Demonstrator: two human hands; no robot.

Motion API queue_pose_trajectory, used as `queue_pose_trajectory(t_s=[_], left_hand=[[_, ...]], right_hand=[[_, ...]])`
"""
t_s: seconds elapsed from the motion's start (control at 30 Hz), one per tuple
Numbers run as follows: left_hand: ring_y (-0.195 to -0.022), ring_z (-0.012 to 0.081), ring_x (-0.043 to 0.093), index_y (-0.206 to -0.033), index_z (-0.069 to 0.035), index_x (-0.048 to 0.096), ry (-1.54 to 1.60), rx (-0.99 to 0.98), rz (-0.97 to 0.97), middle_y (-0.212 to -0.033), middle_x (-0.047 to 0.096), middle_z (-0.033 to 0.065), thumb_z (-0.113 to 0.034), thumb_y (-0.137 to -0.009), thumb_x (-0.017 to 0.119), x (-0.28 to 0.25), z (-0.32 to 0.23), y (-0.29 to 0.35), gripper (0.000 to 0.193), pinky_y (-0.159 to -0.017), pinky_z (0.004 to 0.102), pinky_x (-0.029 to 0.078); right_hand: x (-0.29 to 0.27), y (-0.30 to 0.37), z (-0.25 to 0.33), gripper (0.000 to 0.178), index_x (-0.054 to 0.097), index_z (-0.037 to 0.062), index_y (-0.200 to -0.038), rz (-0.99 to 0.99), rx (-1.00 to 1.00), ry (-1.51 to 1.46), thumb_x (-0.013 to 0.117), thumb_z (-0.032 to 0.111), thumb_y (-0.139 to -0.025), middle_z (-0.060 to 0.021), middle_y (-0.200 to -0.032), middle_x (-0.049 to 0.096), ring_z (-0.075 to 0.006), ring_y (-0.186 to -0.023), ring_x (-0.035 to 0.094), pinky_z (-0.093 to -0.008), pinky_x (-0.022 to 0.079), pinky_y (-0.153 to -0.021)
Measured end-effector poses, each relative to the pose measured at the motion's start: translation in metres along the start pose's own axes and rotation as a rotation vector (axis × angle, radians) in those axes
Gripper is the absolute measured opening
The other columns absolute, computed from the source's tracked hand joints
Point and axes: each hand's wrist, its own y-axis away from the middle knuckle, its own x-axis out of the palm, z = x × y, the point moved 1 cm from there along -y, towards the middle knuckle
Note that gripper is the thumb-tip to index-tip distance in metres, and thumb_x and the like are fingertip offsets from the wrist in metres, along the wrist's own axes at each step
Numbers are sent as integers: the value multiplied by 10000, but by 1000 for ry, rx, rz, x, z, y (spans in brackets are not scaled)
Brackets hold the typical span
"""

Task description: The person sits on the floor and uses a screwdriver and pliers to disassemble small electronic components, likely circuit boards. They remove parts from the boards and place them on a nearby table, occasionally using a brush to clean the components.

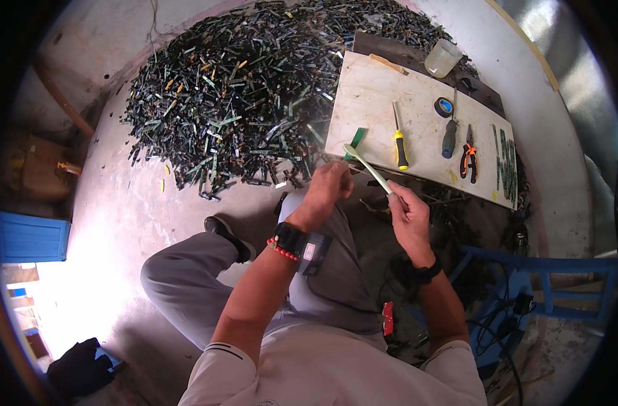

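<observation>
In my right hand (409, 213) is a pale green toothbrush (371, 172), gripped by the handle, its head lying against a narrow green strip (358, 136). That strip lies over the near left corner of a whitish work board (370, 84). My left hand (330, 184) is closed at the board's near edge, and the near end of the strip runs to its fingertips, which are partly hidden. Right of the brush lie a yellow-and-black screwdriver (400, 149), a dark-handled screwdriver (449, 139) and orange-and-black pliers (468, 161).
A big heap of small dark and green strips (234, 88) covers the floor ahead. On the board are a tape roll (443, 106) and a row of green strips (506, 166). Behind it stands a cloudy plastic container (443, 58). A blue chair (573, 264) with cables is at right.
</observation>
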Motion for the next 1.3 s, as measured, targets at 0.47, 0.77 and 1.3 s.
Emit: queue_pose_trajectory(t_s=[0.47,0.77,1.3], left_hand=[[-577,121,472,-757,-49,534,-37,4,-18,-662,540,44,-330,-986,458,8,-6,5,370,-556,271,369],[-588,125,496,-770,-46,535,-38,-33,-107,-677,551,46,-336,-984,452,7,-11,10,370,-564,270,385],[-591,127,492,-741,-30,546,-89,-13,-80,-651,547,47,-365,-985,419,6,-13,12,434,-572,269,384]], right_hand=[[0,-3,10,210,672,-19,-1123,-40,42,77,606,5,-924,14,-719,545,-29,-637,421,-208,390,-580],[10,-7,5,208,672,-1,-1135,-64,69,76,592,31,-945,54,-726,518,-27,-621,409,-194,362,-546],[16,4,5,199,671,5,-1130,-69,93,69,588,59,-957,56,-715,512,-19,-591,431,-193,372,-516]])
